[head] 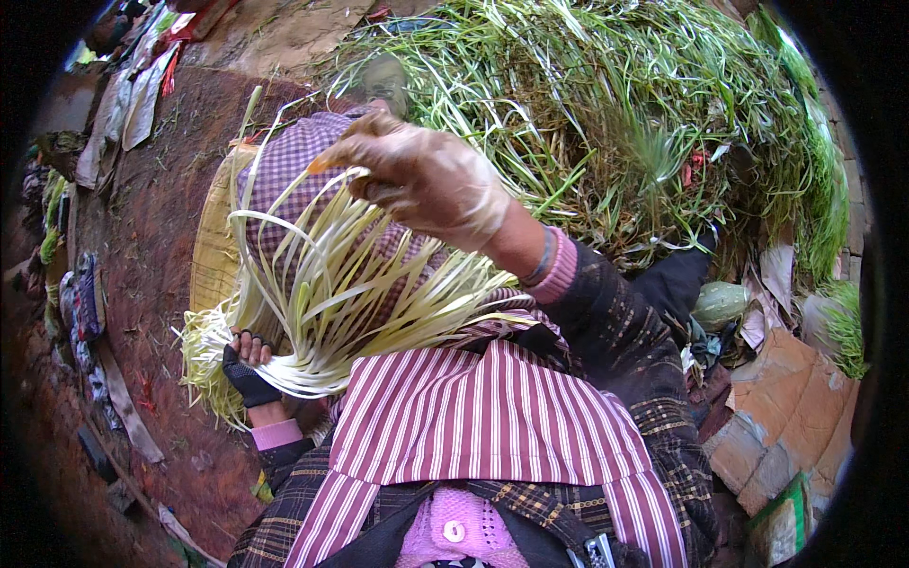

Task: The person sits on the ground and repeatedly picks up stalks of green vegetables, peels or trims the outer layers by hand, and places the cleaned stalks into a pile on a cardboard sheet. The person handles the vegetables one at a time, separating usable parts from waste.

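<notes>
My left hand [250, 366], in a black fingerless glove, grips a thick bunch of pale yellow-white flat leaves [319, 326], likely blanched chives. Cut ends spread out on the left of the fist, while the long blades fan up and right over my lap. Above the blades is my right hand [433, 181], in a thin, whitish, soiled glove, its fingers bent and pointing left. One fingertip looks orange. A blade passes close under these fingers; whether they pinch anything is unclear. Checked purple cloth [298, 153] covers my knee beneath the leaves.
A large heap of green leafy stalks [603, 106] fills the far right. Beside my knee stands a yellow object [213, 234], partly hidden. On the right lie a green gourd [719, 305] and flattened cardboard [788, 405]. Reddish-brown ground [156, 248] with scraps stretches left.
</notes>
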### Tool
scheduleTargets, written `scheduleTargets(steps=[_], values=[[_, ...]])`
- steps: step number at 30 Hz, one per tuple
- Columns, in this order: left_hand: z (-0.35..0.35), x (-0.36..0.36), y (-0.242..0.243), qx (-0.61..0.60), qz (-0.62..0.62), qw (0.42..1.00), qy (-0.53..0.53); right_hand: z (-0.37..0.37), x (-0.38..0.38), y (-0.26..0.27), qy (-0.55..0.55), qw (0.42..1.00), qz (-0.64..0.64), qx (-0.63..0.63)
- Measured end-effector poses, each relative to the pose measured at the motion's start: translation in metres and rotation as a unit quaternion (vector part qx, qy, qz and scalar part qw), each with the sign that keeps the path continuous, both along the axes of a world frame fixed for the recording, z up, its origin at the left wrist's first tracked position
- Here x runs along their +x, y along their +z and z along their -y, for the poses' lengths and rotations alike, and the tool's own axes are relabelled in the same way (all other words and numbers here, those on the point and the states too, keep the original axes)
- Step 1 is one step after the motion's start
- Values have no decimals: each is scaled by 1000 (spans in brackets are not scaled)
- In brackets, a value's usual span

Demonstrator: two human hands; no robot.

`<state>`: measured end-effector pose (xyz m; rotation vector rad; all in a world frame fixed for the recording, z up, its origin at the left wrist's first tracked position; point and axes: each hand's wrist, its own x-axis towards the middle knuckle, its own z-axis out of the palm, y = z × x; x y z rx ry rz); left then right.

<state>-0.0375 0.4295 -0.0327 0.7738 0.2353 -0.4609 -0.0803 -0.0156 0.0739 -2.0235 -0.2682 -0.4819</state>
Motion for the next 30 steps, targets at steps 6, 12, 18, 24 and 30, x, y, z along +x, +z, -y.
scheduleTargets(steps=[6, 12, 18, 24, 30], values=[[-1, 0, -7, -14, 8, 1000, -14, -20, 11, -26, -26, 998, -12, -52], [-4, -1, -13, -44, 7, 999, -18, -2, 13, -81, -122, 956, -215, -160], [-23, 4, -9, -32, 15, 999, 2, 95, -34, -112, -185, 922, -265, 215], [-35, 13, 5, -30, 52, 998, -4, 113, -70, -57, -220, 965, -124, 75], [-30, 14, 14, -26, 53, 998, -33, 53, -64, -15, -88, 995, -48, 29]])
